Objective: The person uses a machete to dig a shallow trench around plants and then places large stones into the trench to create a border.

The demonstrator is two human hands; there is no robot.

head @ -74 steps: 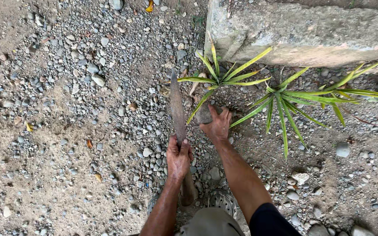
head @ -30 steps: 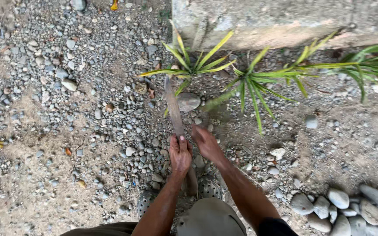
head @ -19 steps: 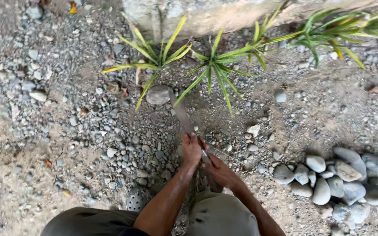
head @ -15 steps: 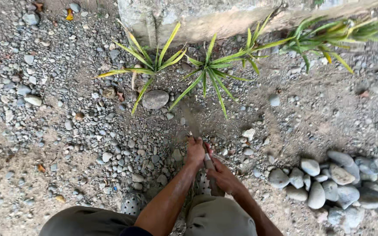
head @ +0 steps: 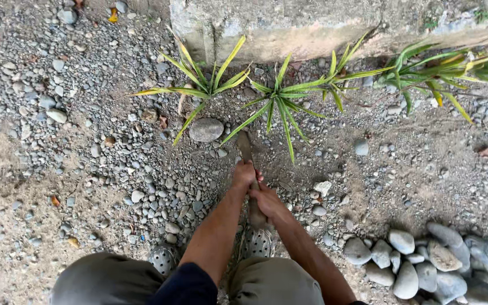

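A: Hands first, please. What were they doing?

B: Both were closed around one long digging tool (head: pixel 247 155), seen from above. The left hand (head: pixel 244 174) gripped the shaft higher up, nearer the blade. The right hand (head: pixel 268 200) was wrapped around it just below, touching the left. Both forearms reached forward from bent knees in grey trousers (head: pixel 272 285).

A: Where was the tool?

B: It stood on gravel ground (head: pixel 86 169), about the middle of the view. Its brown blade end pointed away from the person and met the soil at the base of a spiky green plant (head: pixel 280 101). The lower shaft ran back between the feet, above a perforated grey shoe (head: pixel 255 243).

A: What lay around it?

B: A rounded grey stone (head: pixel 206 129) sat just left of the blade. A second spiky plant (head: pixel 204 85) grew behind that stone, and a third plant (head: pixel 436 68) spread toward the far right edge. A concrete block (head: pixel 289 25) ran along the far edge, behind the plants. A heap of smooth pale pebbles (head: pixel 425 262) lay at the near right corner of the ground.
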